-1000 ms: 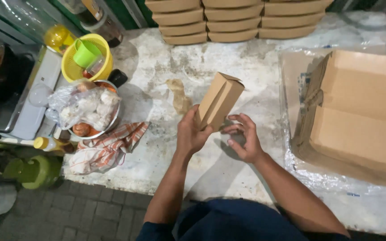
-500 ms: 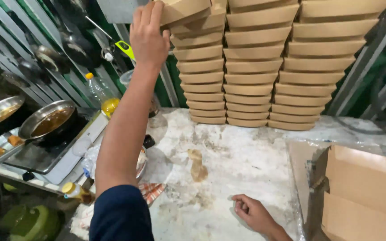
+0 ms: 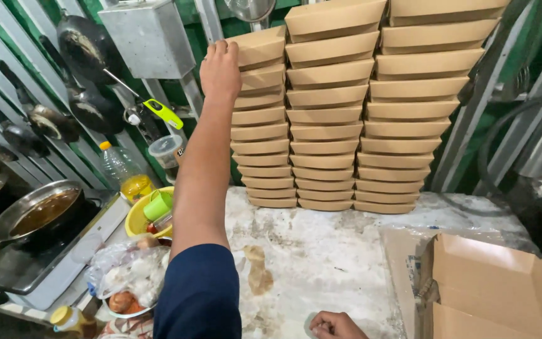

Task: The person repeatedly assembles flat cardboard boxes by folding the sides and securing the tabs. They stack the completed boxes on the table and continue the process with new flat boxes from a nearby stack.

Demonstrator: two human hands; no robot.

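My left hand (image 3: 219,69) is raised high and grips the left end of a folded brown cardboard box (image 3: 263,45), which lies on top of the leftmost stack of boxes (image 3: 265,150). Two more stacks of the same boxes (image 3: 334,125) (image 3: 412,113) stand beside it against the back wall. My right hand (image 3: 337,325) rests low on the stained white counter (image 3: 321,251), its fingers curled with nothing seen in them.
A large open cardboard carton (image 3: 490,289) sits at the right. On the left are a yellow bowl with a green cup (image 3: 148,210), an oil bottle (image 3: 123,172), a bag of food (image 3: 127,276), and a pan of brown liquid (image 3: 39,213). Pans hang on the wall (image 3: 86,50).
A second ago both hands held the box low over the counter. My left hand carried it up to the leftmost stack, the right hand dropped to the counter, and the view tilted up.
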